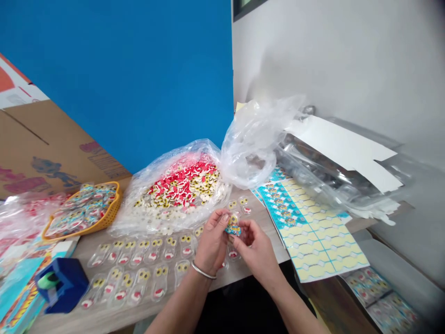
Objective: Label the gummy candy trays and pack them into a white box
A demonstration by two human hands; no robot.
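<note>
Between my two hands, above the table's front edge, is a small clear plastic blister pack (pixel 233 224) with yellow eye-like pieces and a blue printed label on it. My left hand (pixel 214 241) pinches its left side with thumb and fingers. On the right side, my right hand (pixel 255 243) presses thumb and fingertips against the label. Rows of clear blister trays (pixel 138 253), each with two yellow eye pieces and a red-and-white piece, lie on the table left of and under my hands. Behind them, a clear plastic bag (pixel 181 185) is spread open, full of loose red, white and yellow pieces.
A yellow basket (pixel 116 204) of labelled packs stands at left, near a blue tape dispenser (pixel 62 284) and a cardboard box (pixel 52 144). At right lie label sheets (pixel 323 236), crumpled plastic (pixel 253 144) and a white card piece (pixel 344 144). More packs (pixel 378 297) sit lower right.
</note>
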